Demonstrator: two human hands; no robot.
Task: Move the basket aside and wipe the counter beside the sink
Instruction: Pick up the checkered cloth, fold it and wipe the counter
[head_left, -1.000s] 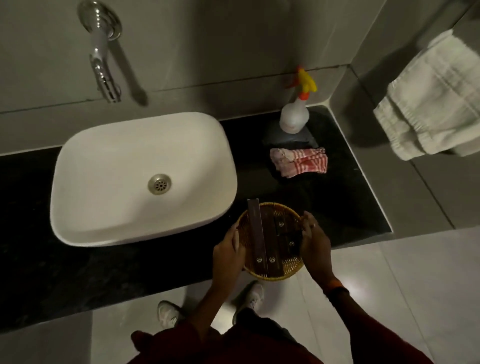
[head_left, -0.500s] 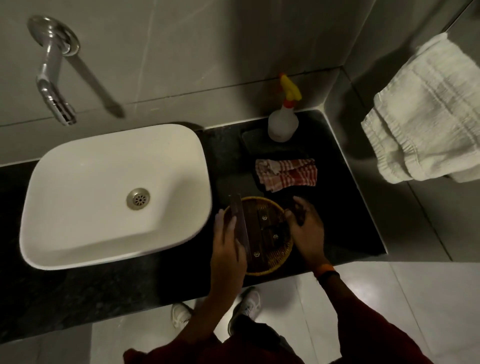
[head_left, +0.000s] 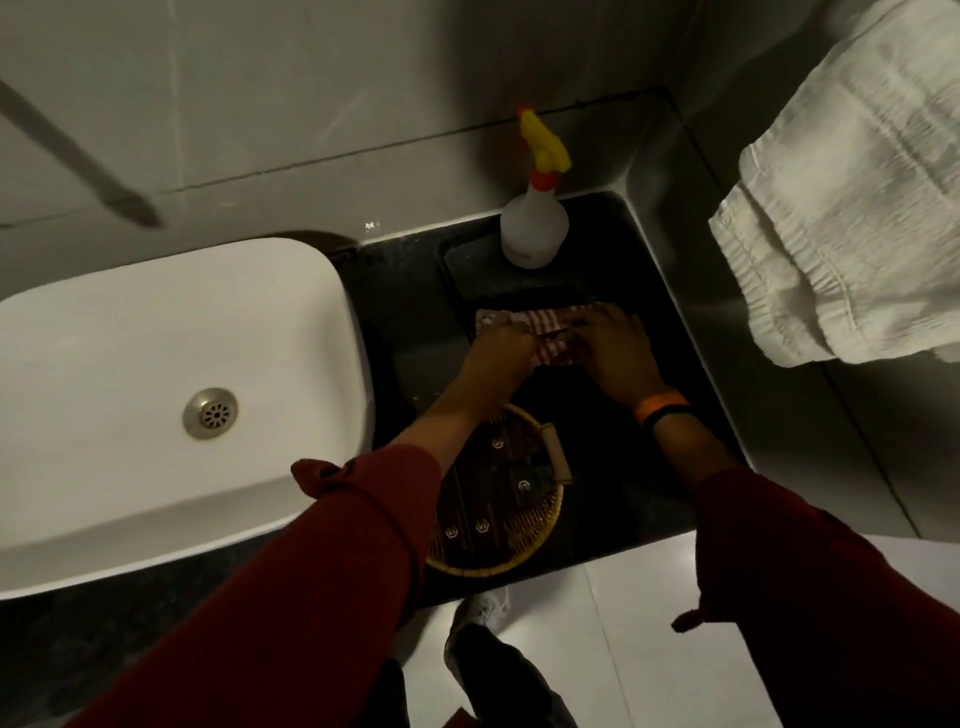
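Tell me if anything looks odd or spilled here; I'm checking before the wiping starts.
Nothing spilled or damaged. The basket sits near the counter's front edge, its rim close to overhanging. Both hands, left and right, rest on the cloth; the spray bottle stands upright.

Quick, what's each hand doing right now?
Left hand: closed on the red-and-white striped cloth.
Right hand: resting flat on the same cloth, fingers extended.

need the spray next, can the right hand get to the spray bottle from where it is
Probably yes: the right hand rests on the striped cloth, and the spray bottle stands upright just behind it with nothing between.
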